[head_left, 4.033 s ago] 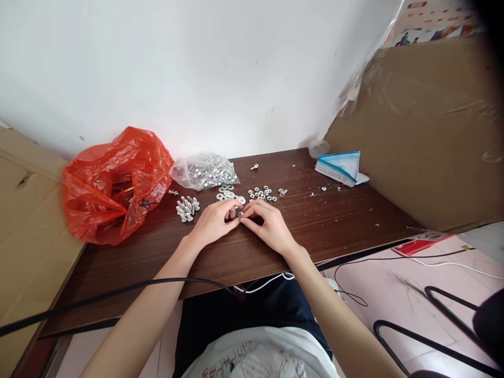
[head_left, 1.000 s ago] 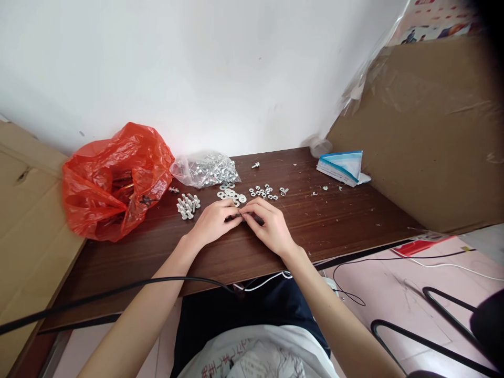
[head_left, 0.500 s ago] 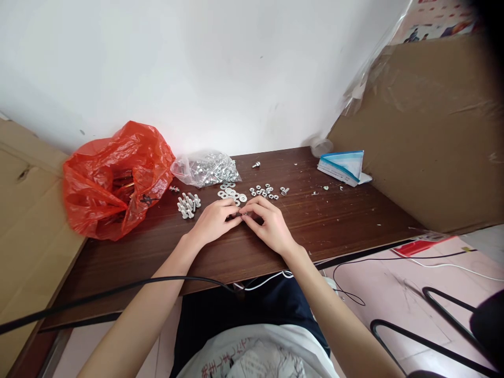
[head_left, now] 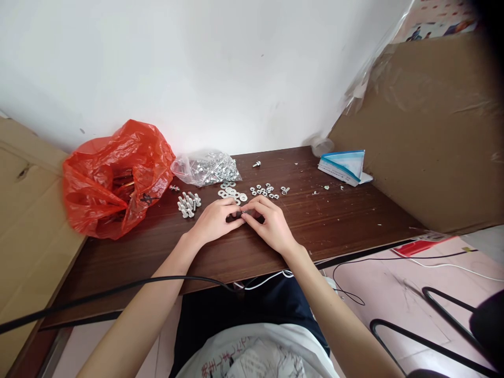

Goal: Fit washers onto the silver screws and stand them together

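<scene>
My left hand (head_left: pixel 216 220) and my right hand (head_left: pixel 268 223) meet fingertip to fingertip above the table's middle. Both are closed in a pinch around a tiny metal piece, mostly covered by the fingers, whose kind I cannot make out. Just beyond the fingertips lie flat washers (head_left: pixel 232 192) in a loose pile. Several hex nuts (head_left: pixel 264 190) are scattered behind my right hand. To the left of my left hand, silver bolts (head_left: pixel 189 205) stand and lie in a tight cluster. A single bolt (head_left: pixel 256 164) rests farther back, near the wall.
A red plastic bag (head_left: pixel 118 184) with things inside sits at the left. Beside it lies a clear bag of hardware (head_left: pixel 214 169). A blue-and-white packet (head_left: pixel 342 167) is by the cardboard box (head_left: pixel 429 136) on the right. A black cable (head_left: pixel 129 286) crosses over my left forearm.
My fingertips have shifted very slightly around the small piece, still pinched together. Everything on the table stays where it was.
</scene>
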`<action>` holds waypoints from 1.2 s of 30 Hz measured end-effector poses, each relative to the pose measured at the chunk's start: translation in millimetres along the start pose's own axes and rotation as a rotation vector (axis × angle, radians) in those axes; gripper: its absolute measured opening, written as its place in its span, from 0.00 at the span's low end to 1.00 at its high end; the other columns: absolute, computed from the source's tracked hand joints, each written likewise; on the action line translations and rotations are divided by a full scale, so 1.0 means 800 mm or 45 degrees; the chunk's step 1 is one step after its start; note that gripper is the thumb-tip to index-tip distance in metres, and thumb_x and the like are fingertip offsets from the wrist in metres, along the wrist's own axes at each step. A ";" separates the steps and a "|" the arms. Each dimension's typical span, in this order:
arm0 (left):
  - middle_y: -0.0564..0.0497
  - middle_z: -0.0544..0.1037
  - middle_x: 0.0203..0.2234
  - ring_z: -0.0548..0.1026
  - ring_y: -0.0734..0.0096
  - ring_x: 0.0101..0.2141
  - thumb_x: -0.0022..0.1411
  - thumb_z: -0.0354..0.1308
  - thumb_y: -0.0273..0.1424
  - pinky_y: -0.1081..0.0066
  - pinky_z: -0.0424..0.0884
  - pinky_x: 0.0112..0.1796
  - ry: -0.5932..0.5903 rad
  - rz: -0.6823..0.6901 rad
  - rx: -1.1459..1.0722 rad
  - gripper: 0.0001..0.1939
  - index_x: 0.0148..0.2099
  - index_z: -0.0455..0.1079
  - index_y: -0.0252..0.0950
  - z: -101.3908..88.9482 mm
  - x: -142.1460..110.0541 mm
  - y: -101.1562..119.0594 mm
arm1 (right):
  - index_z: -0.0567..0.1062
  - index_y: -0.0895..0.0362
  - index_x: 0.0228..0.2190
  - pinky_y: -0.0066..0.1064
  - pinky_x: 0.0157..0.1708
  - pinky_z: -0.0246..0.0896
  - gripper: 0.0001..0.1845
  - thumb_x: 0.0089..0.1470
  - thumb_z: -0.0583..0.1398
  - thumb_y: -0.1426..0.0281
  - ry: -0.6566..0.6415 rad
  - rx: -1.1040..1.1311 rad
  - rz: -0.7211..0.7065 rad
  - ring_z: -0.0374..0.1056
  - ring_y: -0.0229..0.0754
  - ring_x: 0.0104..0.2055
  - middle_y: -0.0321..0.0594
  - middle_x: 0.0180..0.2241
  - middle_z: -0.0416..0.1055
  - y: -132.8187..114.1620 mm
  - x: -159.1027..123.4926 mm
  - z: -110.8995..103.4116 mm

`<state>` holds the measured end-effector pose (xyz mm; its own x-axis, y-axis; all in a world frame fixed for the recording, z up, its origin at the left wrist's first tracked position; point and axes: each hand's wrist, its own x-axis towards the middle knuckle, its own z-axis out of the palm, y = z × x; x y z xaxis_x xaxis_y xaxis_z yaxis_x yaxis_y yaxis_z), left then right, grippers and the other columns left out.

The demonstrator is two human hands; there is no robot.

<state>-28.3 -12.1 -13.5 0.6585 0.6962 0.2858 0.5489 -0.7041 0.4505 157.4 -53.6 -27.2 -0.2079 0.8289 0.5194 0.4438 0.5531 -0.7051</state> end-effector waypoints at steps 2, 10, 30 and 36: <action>0.52 0.68 0.30 0.67 0.73 0.31 0.63 0.56 0.35 0.72 0.64 0.33 -0.004 0.002 0.007 0.09 0.35 0.72 0.34 0.000 0.000 0.001 | 0.75 0.55 0.38 0.32 0.36 0.65 0.06 0.58 0.59 0.71 -0.006 -0.019 0.016 0.68 0.38 0.33 0.39 0.37 0.69 0.000 0.000 0.001; 0.52 0.69 0.30 0.68 0.72 0.31 0.62 0.57 0.33 0.72 0.63 0.33 -0.014 0.000 0.024 0.08 0.36 0.73 0.35 0.000 0.001 0.002 | 0.71 0.55 0.35 0.31 0.33 0.61 0.05 0.56 0.61 0.68 -0.020 -0.104 0.106 0.64 0.39 0.30 0.35 0.28 0.67 0.004 0.001 0.003; 0.53 0.71 0.26 0.69 0.69 0.32 0.63 0.57 0.36 0.67 0.60 0.37 -0.043 -0.009 0.200 0.11 0.31 0.68 0.35 0.005 -0.001 0.012 | 0.72 0.56 0.34 0.32 0.34 0.63 0.05 0.61 0.57 0.68 -0.122 -0.273 -0.065 0.68 0.41 0.33 0.41 0.32 0.73 0.003 0.010 -0.005; 0.52 0.75 0.26 0.70 0.69 0.33 0.66 0.53 0.37 0.68 0.58 0.36 -0.031 -0.080 0.220 0.14 0.32 0.73 0.36 0.010 -0.001 0.015 | 0.69 0.58 0.32 0.33 0.31 0.57 0.12 0.64 0.53 0.63 -0.263 -0.667 -0.316 0.63 0.41 0.27 0.39 0.26 0.70 0.016 0.020 -0.018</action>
<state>-18.1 -22.7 -15.1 0.6313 0.7375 0.2400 0.6682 -0.6743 0.3144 172.0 -34.1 -21.1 -0.5013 0.7088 0.4964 0.7191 0.6603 -0.2166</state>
